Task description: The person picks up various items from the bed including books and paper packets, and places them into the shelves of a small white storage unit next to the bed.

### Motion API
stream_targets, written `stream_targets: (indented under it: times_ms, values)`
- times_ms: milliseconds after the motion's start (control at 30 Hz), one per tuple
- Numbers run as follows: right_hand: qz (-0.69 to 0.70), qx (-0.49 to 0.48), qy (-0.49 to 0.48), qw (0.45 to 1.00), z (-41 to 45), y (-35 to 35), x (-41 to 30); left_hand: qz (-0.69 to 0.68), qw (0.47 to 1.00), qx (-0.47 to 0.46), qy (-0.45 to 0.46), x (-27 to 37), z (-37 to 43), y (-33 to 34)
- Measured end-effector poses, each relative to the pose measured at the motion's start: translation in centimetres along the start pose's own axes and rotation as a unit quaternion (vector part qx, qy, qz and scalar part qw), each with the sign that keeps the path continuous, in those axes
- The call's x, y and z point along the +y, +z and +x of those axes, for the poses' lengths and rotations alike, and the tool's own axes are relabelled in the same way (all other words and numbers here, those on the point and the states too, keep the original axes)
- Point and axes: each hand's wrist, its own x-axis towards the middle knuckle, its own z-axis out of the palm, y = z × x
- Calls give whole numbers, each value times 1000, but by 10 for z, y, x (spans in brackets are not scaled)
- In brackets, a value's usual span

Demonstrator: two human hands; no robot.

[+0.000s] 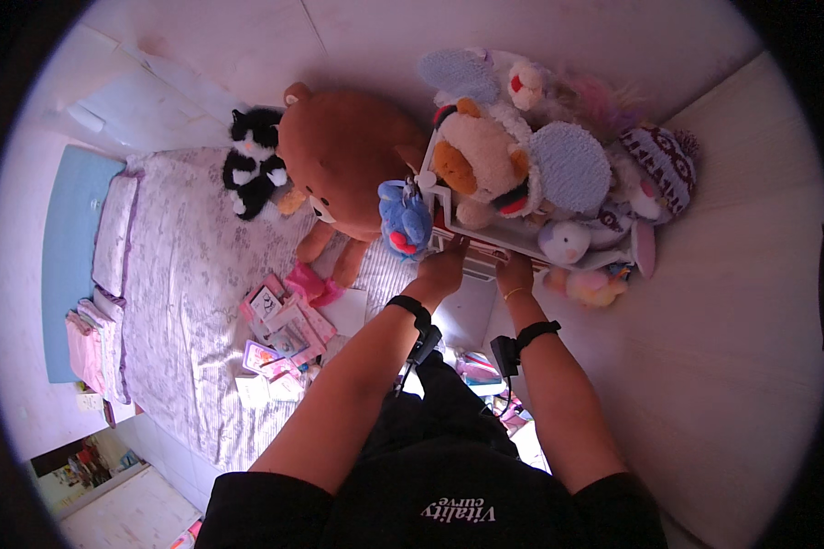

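Note:
My left hand (pixel 443 266) and my right hand (pixel 515 272) reach into a shelf of a white rack (pixel 515 240), just under its top tier. Both sets of fingertips are partly hidden by the rack and its contents, at some flat items that look like books (pixel 484 248); whether either hand grips them cannot be made out. A blue plush toy (pixel 405 219) hangs at the rack's corner, left of my left hand. Above my hands, the top tier holds a plush dog (pixel 482 154) and a white plush toy (pixel 564 241). A pastel plush toy (pixel 586 285) is right of my right hand.
On the left, a bed (pixel 178 274) bears a large brown plush bear (pixel 357 158), a black-and-white plush cat (pixel 253 165), a pink cloth item (pixel 310 285) and a pile of booklets (pixel 292 329). A plush with a knitted hat (pixel 659 168) sits by the right wall. Colourful items lie below the rack.

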Motion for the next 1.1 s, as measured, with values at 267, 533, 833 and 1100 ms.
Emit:
stream_targets:
  times_ms: [267, 533, 833, 1100]
  values:
    - [-6, -27, -37, 999, -19, -1, -10, -47, 999, 18, -4, 3, -41, -9]
    - [-16, -49, -22, 998, -72, -11, -60, -104, 992, -6, -66, -33, -111, -1]
    - [26, -132, -42, 990, -158, 15, -117, -85, 987, 4, -133, -81, -230, 13]
    - [-8, -215, -87, 973, -231, 45, -177, -72, 978, 76, -181, -127, -336, 44]
